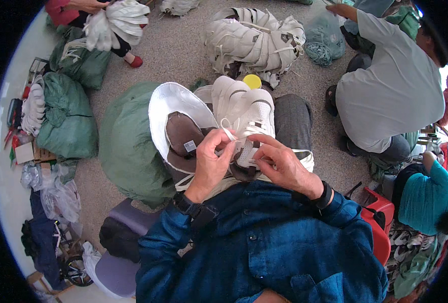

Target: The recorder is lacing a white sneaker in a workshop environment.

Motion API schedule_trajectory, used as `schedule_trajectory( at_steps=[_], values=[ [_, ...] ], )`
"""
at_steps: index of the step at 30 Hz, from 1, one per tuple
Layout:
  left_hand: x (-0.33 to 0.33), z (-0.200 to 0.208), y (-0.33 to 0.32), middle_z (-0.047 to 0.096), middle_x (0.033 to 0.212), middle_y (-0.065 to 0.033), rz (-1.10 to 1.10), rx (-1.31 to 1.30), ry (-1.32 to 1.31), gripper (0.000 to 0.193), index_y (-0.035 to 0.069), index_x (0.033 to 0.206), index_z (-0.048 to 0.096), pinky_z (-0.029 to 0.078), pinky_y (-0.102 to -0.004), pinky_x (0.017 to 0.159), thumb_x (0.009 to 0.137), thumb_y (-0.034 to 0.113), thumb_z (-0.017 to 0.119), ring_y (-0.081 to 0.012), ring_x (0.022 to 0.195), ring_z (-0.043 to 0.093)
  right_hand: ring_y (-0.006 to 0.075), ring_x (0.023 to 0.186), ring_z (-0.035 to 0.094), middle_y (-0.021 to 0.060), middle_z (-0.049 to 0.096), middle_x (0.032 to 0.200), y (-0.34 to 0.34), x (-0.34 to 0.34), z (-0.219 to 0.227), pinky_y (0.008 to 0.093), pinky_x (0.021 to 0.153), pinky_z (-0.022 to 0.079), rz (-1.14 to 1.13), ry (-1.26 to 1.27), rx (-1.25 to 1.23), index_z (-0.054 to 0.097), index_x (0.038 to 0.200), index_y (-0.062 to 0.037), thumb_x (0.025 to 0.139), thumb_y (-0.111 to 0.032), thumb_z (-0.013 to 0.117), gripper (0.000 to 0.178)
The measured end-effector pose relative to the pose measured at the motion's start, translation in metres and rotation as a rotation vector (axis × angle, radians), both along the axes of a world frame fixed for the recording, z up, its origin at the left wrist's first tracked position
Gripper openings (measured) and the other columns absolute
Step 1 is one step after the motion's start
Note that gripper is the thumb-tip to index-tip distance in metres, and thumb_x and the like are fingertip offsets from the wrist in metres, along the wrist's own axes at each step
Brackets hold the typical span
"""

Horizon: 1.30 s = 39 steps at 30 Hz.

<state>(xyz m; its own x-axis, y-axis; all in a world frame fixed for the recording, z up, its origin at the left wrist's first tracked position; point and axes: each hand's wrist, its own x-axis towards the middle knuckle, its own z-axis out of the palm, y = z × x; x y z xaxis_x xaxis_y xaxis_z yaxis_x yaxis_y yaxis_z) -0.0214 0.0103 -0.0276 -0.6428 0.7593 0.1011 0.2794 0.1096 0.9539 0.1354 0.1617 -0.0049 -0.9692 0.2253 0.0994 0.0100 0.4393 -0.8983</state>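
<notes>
A bundle of off-white shoe uppers (227, 101) with dark brown linings rests on my lap. Across the front of one upper, a white shoelace (227, 124) stands up in a small loop. My left hand (211, 160) pinches this lace between thumb and forefinger. Close beside it, my right hand (286, 165) has its fingers closed on the lace over the same upper's eyelets. Left of my hands, another upper (155, 107) lies with its pale inner side and brown lining showing. Some lace ends are hidden behind my fingers.
Ahead on the floor lies a large pile of uppers (269, 48), near a bag of laces (325, 38). A green sack (125, 136) bulges at my left. A co-worker in a grey shirt (385, 91) crouches at right; another person's hand (90, 4) holds uppers at far left.
</notes>
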Motion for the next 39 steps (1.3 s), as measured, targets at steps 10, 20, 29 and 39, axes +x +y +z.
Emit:
schedule_trajectory(
  at_steps=[10, 20, 29, 39],
  values=[
    [-0.003, 0.003, 0.004, 0.058, 0.084, -0.0104, -0.076, -0.093, 0.232, 0.009, 0.000, 0.089, 0.062, 0.048, -0.0347, 0.067, 0.085, 0.000, 0.070, -0.0245, 0.071, 0.059, 0.0213, 0.073, 0.064, 0.0133, 0.066, 0.088, 0.033, 0.050, -0.030, 0.0322, 0.066, 0.051, -0.237, -0.169, -0.087, 0.068, 0.095, 0.0016, 0.090, -0.005, 0.066, 0.008],
    [0.010, 0.017, 0.006, 0.060, 0.081, -0.0097, -0.263, -0.235, 0.534, 0.011, 0.007, 0.092, 0.065, 0.048, -0.0425, 0.057, 0.089, 0.017, 0.069, -0.0317, 0.071, 0.062, 0.0194, 0.075, 0.066, 0.0125, 0.067, 0.086, 0.035, 0.039, -0.050, 0.0319, 0.066, 0.052, -0.219, -0.066, -0.001, 0.067, 0.097, 0.0023, 0.090, -0.005, 0.065, 0.010],
    [0.050, 0.024, 0.030, 0.058, 0.093, -0.0145, -0.428, -0.374, 0.698, 0.022, 0.002, 0.108, 0.061, 0.054, -0.0436, 0.065, 0.090, 0.013, 0.065, -0.0352, 0.079, 0.065, 0.0300, 0.075, 0.066, 0.0154, 0.066, 0.086, 0.033, 0.035, -0.046, 0.0369, 0.064, 0.052, -0.243, -0.046, 0.044, 0.066, 0.093, 0.0009, 0.086, -0.005, 0.067, 0.009],
    [0.055, -0.004, 0.031, 0.060, 0.096, -0.0187, -0.311, -0.208, 0.530, 0.024, 0.000, 0.114, 0.060, 0.053, -0.0483, 0.067, 0.091, 0.006, 0.061, -0.0423, 0.081, 0.064, 0.0377, 0.079, 0.058, 0.0154, 0.054, 0.085, 0.031, 0.027, -0.045, 0.0462, 0.068, 0.048, -0.120, 0.096, 0.506, 0.055, 0.089, -0.0033, 0.079, -0.005, 0.062, 0.012]
  ],
)
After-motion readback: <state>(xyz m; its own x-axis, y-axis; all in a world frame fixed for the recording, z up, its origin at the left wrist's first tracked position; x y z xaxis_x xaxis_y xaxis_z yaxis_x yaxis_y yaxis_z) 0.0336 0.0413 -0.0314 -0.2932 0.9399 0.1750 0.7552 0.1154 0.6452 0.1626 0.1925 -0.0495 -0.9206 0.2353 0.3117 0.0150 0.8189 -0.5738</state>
